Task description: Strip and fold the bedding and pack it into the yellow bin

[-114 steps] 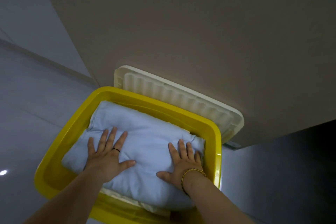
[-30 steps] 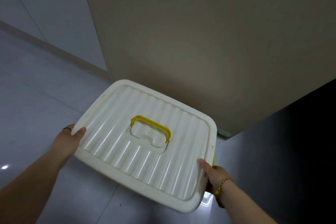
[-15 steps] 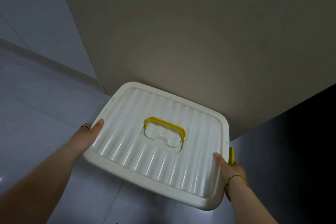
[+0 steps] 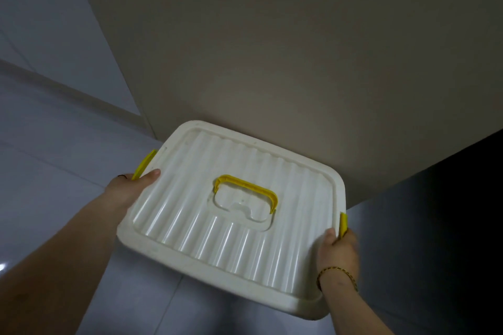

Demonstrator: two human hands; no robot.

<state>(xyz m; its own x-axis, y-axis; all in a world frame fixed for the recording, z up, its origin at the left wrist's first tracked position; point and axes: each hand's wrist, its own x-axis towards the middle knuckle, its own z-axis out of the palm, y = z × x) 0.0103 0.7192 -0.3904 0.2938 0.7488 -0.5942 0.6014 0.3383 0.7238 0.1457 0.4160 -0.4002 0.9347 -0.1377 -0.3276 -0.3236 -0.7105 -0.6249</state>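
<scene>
Ribbed white plastic lid [image 4: 231,226] with yellow handle [image 4: 245,187], gripped both sides.
Left hand [image 4: 128,190] and right hand [image 4: 337,253] clamped on edges, yellow latches [image 4: 143,164] peeking out.

White lid [image 4: 206,226] covers the bin – no way in, beige panel [image 4: 272,49] tight behind, floor [image 4: 54,158] open at left.
</scene>
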